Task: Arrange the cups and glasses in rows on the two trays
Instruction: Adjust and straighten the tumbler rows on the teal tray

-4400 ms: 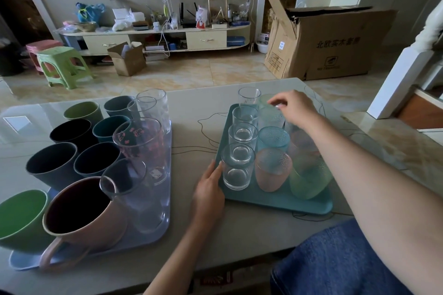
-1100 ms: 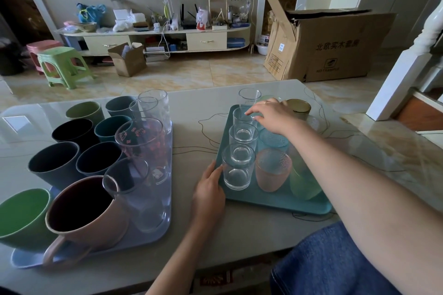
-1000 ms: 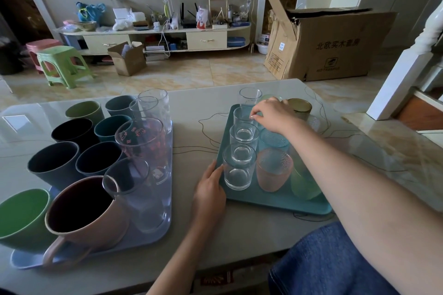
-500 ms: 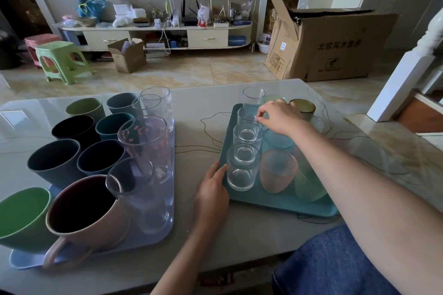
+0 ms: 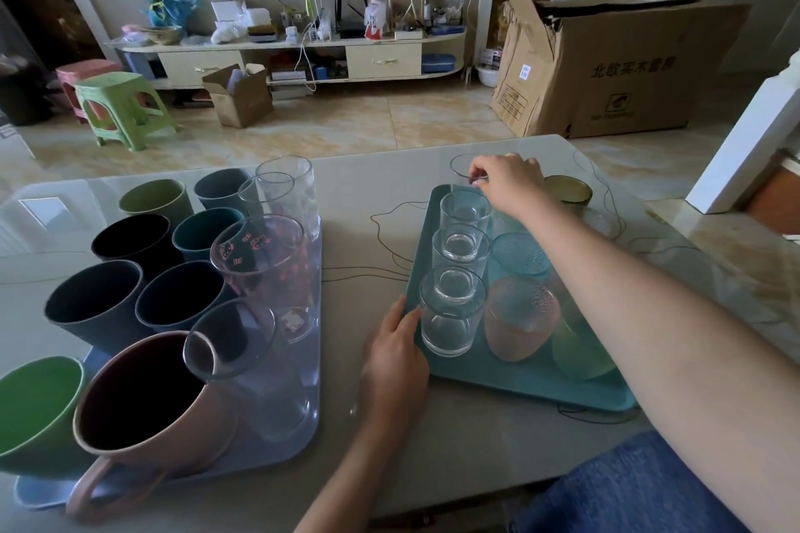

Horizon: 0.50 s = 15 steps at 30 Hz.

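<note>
Box (image 5: pixel 606 69) print "北欧实木套房"

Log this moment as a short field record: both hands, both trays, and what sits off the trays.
left hand: rests on the table at the teal tray's near left edge, fingers straight, touching the edge
right hand: pinches the rim of the far clear glass
far clear glass: at the tray's far end; on or off it, cannot tell
teal tray: row of three clear glasses on the left, tinted glasses beside them
grey tray: mugs, cups, tall glasses
off trays: yellow-rimmed cup on the table
</note>
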Each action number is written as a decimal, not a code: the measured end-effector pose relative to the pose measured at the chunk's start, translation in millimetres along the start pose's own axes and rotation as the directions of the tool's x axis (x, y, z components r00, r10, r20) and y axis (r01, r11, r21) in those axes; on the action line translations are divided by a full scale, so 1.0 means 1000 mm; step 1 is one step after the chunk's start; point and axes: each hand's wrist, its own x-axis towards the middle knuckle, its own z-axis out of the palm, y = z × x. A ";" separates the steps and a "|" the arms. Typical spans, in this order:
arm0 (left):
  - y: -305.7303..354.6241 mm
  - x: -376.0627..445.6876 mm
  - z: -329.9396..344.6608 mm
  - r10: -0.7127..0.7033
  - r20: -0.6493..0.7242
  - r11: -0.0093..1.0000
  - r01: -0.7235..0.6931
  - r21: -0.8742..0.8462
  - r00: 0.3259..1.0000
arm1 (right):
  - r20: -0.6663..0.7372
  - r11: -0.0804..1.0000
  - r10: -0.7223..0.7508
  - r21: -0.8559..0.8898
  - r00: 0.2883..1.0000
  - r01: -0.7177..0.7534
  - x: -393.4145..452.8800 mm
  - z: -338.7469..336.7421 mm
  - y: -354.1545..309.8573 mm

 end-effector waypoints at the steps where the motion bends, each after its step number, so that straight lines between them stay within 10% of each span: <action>1: 0.001 0.000 0.000 0.005 -0.005 1.000 -0.005 0.000 1.000 | -0.021 1.000 -0.011 0.008 1.000 0.011 0.000 0.002 0.000; 15: 0.004 -0.001 -0.001 -0.007 0.004 0.999 0.007 0.032 1.000 | -0.187 0.979 0.122 0.186 0.975 -0.087 0.002 -0.035 0.037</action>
